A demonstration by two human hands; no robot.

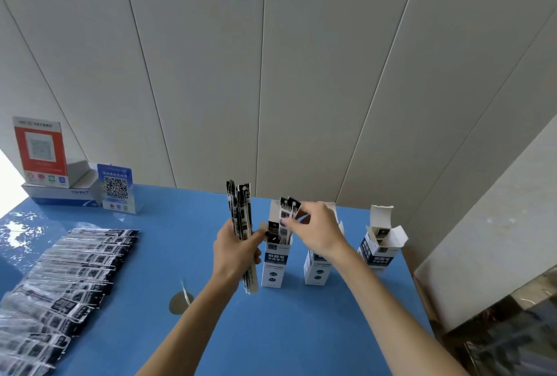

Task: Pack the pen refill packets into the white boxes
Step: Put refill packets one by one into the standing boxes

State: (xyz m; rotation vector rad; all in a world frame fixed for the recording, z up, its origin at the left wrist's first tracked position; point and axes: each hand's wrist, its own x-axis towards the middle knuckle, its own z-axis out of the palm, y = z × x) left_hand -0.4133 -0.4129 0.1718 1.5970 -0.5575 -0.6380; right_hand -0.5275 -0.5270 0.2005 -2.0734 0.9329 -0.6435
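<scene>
Head view, left to right: a big fanned pile of refill packets (60, 279) lies on the blue table (271, 330), with two QR signs (116, 187) behind it. Left hand (235, 250) has its grip closed round a small upright bundle of packets (241, 219). Right hand (316, 231) pinches one packet (286, 213), lowering it into the first open white box (275, 261), beside two more boxes (381, 250). Step in hand looks like filling that box; next it likely needs the packet pushed fully down, then another drawn from the bundle
</scene>
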